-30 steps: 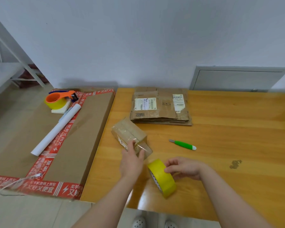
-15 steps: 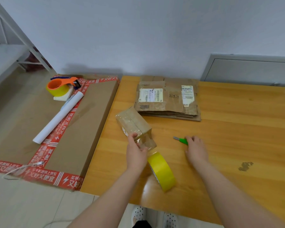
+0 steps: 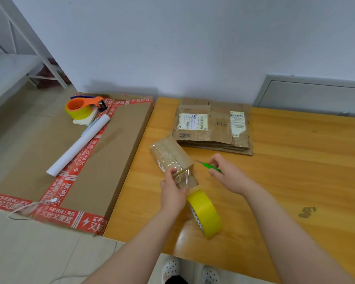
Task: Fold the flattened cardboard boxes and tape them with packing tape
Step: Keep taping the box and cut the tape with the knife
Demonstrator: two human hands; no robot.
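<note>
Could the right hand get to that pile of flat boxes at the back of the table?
Probably yes: only bare table lies between the right hand and the pile of flat boxes, though the hand is holding the green cutter.

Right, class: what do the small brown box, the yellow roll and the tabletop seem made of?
Small brown box: cardboard, matt, under glossy clear tape that glints.
Yellow roll: probably plastic tape, smooth, slightly shiny.
Orange-brown tabletop: wood or wood-look laminate, varnished; grain lines and reflections show.

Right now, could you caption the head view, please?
Left hand grips small taped cardboard box; right hand pinches green-handled cutter.
</note>
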